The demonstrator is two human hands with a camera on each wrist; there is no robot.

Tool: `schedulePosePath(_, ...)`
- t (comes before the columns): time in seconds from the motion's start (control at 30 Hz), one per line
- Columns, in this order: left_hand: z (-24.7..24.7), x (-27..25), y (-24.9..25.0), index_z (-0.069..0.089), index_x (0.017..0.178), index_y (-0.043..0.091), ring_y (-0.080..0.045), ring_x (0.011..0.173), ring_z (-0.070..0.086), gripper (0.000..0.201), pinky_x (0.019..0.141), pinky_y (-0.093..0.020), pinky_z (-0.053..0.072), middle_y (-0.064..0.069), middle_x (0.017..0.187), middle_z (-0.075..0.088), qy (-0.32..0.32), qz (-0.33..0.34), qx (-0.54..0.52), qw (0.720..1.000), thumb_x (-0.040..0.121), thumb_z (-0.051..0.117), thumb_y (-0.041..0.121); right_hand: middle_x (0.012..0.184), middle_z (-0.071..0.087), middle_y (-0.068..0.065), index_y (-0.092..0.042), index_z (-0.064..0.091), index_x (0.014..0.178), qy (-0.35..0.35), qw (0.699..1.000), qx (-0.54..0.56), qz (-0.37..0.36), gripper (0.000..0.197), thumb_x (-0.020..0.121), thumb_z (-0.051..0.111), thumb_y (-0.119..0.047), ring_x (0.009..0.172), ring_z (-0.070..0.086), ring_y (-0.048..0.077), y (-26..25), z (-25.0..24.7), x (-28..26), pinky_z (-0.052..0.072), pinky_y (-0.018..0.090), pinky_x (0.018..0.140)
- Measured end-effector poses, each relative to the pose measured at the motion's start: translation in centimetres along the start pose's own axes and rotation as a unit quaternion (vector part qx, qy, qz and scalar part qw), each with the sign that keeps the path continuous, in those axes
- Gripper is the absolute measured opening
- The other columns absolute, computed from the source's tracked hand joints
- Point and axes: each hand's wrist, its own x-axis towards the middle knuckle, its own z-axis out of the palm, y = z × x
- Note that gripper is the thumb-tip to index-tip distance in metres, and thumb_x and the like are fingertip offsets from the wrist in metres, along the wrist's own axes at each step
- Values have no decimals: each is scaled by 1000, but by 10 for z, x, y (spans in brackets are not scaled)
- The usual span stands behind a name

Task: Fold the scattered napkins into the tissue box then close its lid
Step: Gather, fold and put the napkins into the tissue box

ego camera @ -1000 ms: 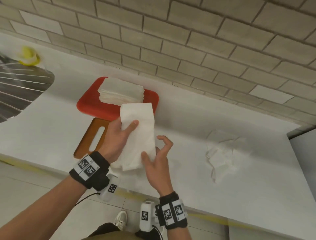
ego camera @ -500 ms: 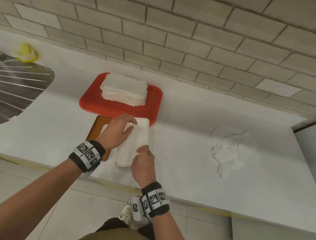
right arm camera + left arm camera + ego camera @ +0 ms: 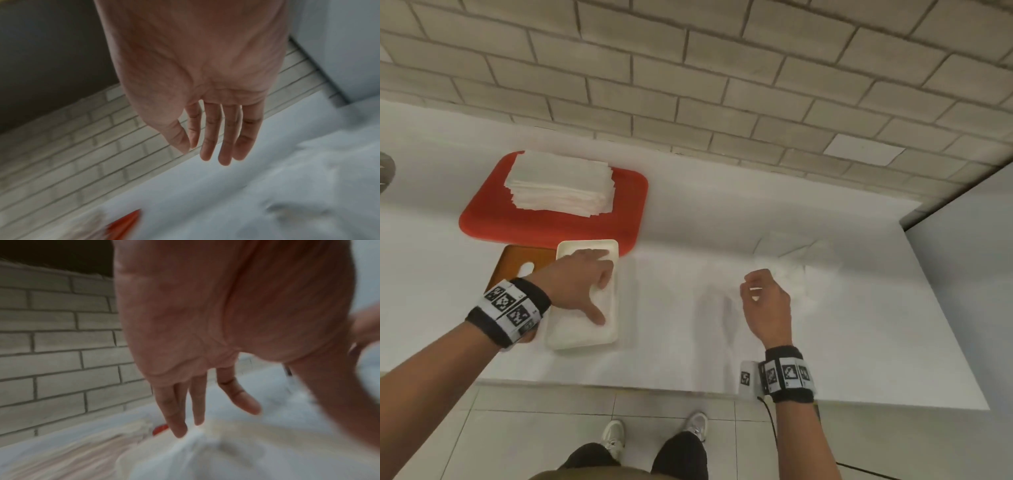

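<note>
The cream tissue box (image 3: 616, 308) lies open on the white counter, with a folded white napkin (image 3: 585, 330) inside it. My left hand (image 3: 582, 281) presses flat on that napkin, fingers (image 3: 176, 410) straight and thumb spread. The brown wooden lid (image 3: 522, 262) with a slot lies just left of the box, partly under my wrist. Scattered crumpled napkins (image 3: 796, 265) lie to the right. My right hand (image 3: 762, 291) hovers at their near left edge and holds nothing; its fingers (image 3: 216, 129) are straight in the right wrist view.
A red tray (image 3: 626, 212) behind the box carries a neat stack of napkins (image 3: 561, 185). A brick wall (image 3: 688, 85) runs along the back of the counter. A grey panel (image 3: 962, 274) bounds the counter at the right, and a sink edge (image 3: 385, 171) shows far left.
The folded napkin went from both hands down into the box. My right hand let go and swung right to the scattered napkins. My left hand stayed, flattening the napkin.
</note>
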Motion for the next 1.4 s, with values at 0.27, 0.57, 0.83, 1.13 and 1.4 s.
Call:
schedulePosePath(0.27, -6, 58, 159, 59, 96, 29, -13, 90, 67, 21, 78, -39, 59, 12, 95, 67, 276, 88, -216, 932, 94, 78, 39, 147, 60, 10, -29, 55, 144, -70, 986, -135, 66, 63, 88, 70, -3, 125, 61, 40, 157, -105, 139, 52, 50, 107)
schedulePosePath(0.57, 82, 217, 324, 41, 154, 16, -31, 136, 43, 80, 113, -45, 44, -6, 144, 45, 98, -47, -279, 954, 92, 78, 51, 103, 71, -7, -32, 70, 105, -217, 974, -60, -21, 23, 91, 79, -16, 101, 65, 16, 216, -105, 151, 47, 29, 88)
schedulePosePath(0.83, 70, 212, 316, 71, 96, 34, -18, 92, 70, 26, 92, -39, 59, -4, 108, 66, 232, -18, -412, 881, 84, 92, 26, 103, 77, -23, -38, 82, 97, -158, 982, 45, -89, 17, 97, 81, -21, 105, 68, 0, 217, -163, 122, 52, 15, 89)
schedulePosePath(1.13, -7, 197, 327, 55, 101, 11, -34, 100, 71, 17, 100, -58, 60, -22, 108, 69, 230, 91, -665, 705, 103, 72, 14, 93, 73, -8, -17, 73, 100, -162, 942, 274, -110, 4, 103, 74, -20, 84, 64, 10, 139, -223, 143, 48, 24, 74)
schedulePosePath(1.4, -36, 191, 335, 58, 107, 16, -24, 112, 70, 17, 91, -37, 60, -4, 122, 72, 269, 191, -583, 742, 100, 71, 8, 119, 76, 13, -7, 73, 110, -263, 848, 459, -37, 15, 100, 77, -18, 108, 71, 31, 112, -142, 165, 54, 53, 102)
